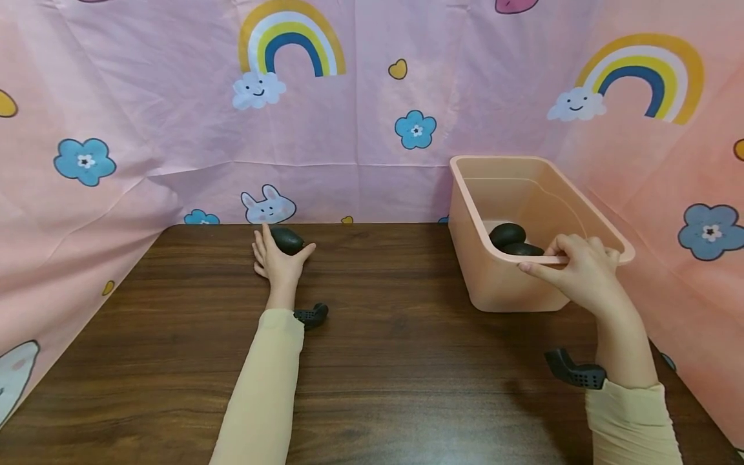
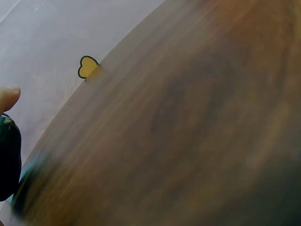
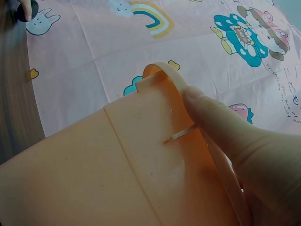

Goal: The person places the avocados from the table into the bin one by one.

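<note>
My left hand (image 1: 281, 261) holds a dark green avocado (image 1: 287, 240) near the table's back edge, the fingers on its left side and the thumb at its right. In the left wrist view only the thumb tip and part of the avocado (image 2: 8, 157), with its stem end up, show at the left edge. My right hand (image 1: 589, 274) pinches the near rim of a peach plastic bin (image 1: 511, 284), thumb outside and fingers inside. Within the bin lie dark avocados (image 1: 507, 235), partly hidden by the near wall. The right wrist view shows the thumb (image 3: 221, 115) against the rim.
A dark wood table (image 1: 395, 361) lies under both arms. Behind and at the sides hangs a pink patterned cloth (image 1: 372, 97), meeting the table's back edge. The bin stands at the back right, close to the cloth. Each wrist bears a black device (image 1: 575, 369).
</note>
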{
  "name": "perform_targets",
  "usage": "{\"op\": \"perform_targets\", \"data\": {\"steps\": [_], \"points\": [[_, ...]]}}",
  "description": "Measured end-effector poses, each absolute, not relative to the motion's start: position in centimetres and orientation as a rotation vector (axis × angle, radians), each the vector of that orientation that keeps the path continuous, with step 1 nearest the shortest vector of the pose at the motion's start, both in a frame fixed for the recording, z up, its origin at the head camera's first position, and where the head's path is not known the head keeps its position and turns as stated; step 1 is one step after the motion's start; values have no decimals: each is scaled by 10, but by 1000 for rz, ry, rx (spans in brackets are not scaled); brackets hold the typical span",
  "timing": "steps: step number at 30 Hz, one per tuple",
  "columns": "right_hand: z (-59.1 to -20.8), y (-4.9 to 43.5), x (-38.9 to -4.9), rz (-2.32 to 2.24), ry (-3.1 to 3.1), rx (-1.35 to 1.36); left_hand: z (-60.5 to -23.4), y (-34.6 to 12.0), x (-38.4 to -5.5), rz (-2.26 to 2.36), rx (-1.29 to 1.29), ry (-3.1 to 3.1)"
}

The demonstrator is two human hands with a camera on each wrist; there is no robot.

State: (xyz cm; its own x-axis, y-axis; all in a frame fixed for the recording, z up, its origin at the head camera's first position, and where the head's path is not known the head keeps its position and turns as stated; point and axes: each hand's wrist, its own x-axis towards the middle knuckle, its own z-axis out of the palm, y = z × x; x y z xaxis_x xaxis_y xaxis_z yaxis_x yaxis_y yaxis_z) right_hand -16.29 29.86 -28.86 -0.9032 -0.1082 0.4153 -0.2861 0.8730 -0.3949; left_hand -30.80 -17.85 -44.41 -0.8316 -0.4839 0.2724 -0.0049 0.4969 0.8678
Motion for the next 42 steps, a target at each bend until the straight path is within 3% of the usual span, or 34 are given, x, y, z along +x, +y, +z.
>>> {"op": "perform_targets", "data": {"steps": [42], "points": [[-290,299,-165,636,-2655,285,-435,-189,-311,-1386,456,-2304]]}}
